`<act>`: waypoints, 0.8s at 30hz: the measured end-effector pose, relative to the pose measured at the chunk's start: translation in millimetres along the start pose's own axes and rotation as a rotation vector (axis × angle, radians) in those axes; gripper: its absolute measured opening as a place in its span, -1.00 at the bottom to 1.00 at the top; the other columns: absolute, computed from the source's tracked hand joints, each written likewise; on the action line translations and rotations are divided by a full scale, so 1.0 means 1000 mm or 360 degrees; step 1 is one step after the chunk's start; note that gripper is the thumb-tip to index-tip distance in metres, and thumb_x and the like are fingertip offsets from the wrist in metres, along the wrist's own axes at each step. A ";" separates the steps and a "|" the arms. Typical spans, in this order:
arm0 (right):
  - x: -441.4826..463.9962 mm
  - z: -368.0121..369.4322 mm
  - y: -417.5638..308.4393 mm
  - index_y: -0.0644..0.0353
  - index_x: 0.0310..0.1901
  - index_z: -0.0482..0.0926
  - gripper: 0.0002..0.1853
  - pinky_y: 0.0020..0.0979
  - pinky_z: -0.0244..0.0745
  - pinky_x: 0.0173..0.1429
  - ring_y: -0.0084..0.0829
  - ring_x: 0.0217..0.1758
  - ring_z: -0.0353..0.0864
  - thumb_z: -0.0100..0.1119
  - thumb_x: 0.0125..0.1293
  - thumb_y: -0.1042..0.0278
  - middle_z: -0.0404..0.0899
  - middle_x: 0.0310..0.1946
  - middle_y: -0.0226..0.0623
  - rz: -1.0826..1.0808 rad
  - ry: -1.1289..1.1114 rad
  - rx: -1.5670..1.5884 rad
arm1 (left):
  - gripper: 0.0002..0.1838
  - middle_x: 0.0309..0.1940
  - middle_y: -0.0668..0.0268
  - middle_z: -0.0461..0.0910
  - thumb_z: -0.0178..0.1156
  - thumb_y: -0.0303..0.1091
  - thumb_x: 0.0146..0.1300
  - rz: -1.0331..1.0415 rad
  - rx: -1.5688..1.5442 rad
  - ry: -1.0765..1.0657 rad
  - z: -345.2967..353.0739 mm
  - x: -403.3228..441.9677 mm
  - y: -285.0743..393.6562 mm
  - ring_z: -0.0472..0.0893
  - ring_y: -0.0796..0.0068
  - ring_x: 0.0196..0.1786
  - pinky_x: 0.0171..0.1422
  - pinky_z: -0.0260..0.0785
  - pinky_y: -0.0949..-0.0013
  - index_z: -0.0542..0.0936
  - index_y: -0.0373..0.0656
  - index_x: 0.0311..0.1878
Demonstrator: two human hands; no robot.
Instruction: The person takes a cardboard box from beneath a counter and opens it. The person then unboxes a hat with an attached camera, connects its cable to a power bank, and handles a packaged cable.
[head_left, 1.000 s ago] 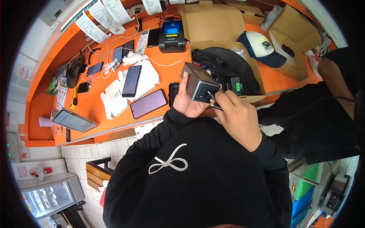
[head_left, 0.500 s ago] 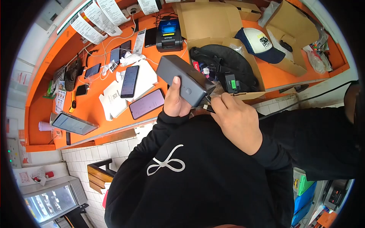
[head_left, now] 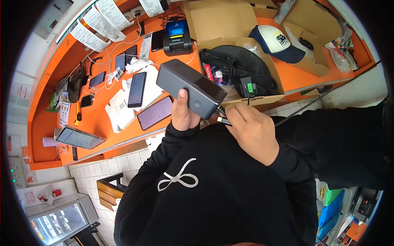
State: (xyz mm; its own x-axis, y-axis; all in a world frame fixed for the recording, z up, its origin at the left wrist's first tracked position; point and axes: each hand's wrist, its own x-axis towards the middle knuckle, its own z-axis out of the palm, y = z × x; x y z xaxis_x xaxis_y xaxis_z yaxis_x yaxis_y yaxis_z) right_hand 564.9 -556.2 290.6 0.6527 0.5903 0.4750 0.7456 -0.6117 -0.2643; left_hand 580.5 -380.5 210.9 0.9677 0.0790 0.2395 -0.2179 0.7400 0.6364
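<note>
My left hand [head_left: 184,112] grips a dark grey power bank [head_left: 189,87] from below, thumb on its side beside a round button. The power bank is tilted, with a glossy black panel near one end. At its lower right end, my right hand [head_left: 254,129] pinches a black USB cable [head_left: 222,110]; whether its tip sits in a port I cannot tell. A white-tipped USB plug [head_left: 223,120] pokes out below the same fingers. Behind the hands, an open cardboard box [head_left: 279,88] holds a black bag [head_left: 246,61] and a small device with a green screen [head_left: 249,87].
The orange counter [head_left: 98,125] carries several phones, including a lilac-screened phone [head_left: 156,112], white paper boxes [head_left: 119,108] and a propped tablet [head_left: 80,137]. A label printer [head_left: 177,41] and a cap [head_left: 275,43] lie farther back. Printed receipts [head_left: 115,14] hang at the upper left.
The power bank has shifted slightly left in view and shows more of its top face. Both hands keep their hold. The whole scene has moved a little with the head.
</note>
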 end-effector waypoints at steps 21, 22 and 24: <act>-0.012 -0.032 0.069 0.40 -0.23 0.53 -0.86 -0.65 0.24 -0.53 -0.63 -0.57 0.40 0.12 0.20 0.52 0.45 -0.45 -0.30 0.0761 0.0853 0.1168 | -0.40 -0.06 0.17 0.51 -0.13 0.21 0.24 -0.0147 -0.0623 0.0101 -0.006 0.013 -0.005 0.53 0.17 -0.01 0.07 0.41 0.07 0.34 -0.10 0.11; -0.011 -0.032 0.071 0.40 -0.23 0.53 -0.86 -0.65 0.24 -0.53 -0.63 -0.57 0.40 0.12 0.20 0.52 0.45 -0.45 -0.30 0.0758 0.0854 0.1161 | -0.40 -0.06 0.17 0.51 -0.12 0.21 0.23 -0.0175 -0.0657 0.0115 -0.008 0.012 -0.007 0.53 0.17 -0.01 0.07 0.41 0.08 0.35 -0.10 0.10; -0.009 -0.029 0.078 0.37 -0.19 0.50 -0.84 -0.62 0.31 -0.53 -0.56 -0.56 0.46 0.11 0.22 0.49 0.49 -0.47 -0.27 0.0912 0.0961 0.1505 | -0.40 -0.05 0.16 0.51 -0.12 0.22 0.23 -0.0202 -0.0695 0.0125 -0.009 0.012 -0.011 0.53 0.18 -0.01 0.07 0.41 0.08 0.36 -0.10 0.09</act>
State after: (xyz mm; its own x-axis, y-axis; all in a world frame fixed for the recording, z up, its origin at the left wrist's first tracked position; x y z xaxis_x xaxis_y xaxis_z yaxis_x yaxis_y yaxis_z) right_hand 613.4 -624.3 290.6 0.9344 -0.1218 0.3347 0.3438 0.0630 -0.9369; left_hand 595.8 -381.6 200.6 0.9936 0.0077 0.1124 -0.0396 0.9579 0.2843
